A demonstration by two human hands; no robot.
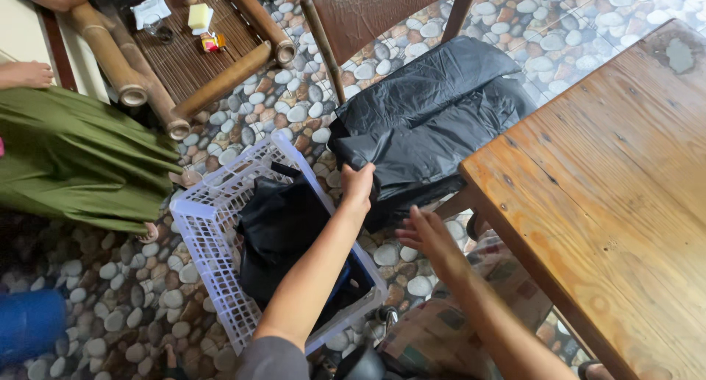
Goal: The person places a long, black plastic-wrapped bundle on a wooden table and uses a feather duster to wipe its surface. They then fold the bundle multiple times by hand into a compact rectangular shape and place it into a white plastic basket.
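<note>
I see my left hand [358,185] pinching the edge of a black garment [426,119] that lies draped over the chair [353,16] seat, just beside the wooden table [610,196]. My right hand [425,233] hangs spread and empty just below the cloth's lower edge, near the table corner. Under my left forearm sits a white basket [202,226] on the pebble floor [294,108], holding dark clothes [283,226].

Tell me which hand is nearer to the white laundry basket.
Left. The left hand reaches over the white laundry basket, just past its rim at the black bag; the right hand is beside it, farther off.
</note>
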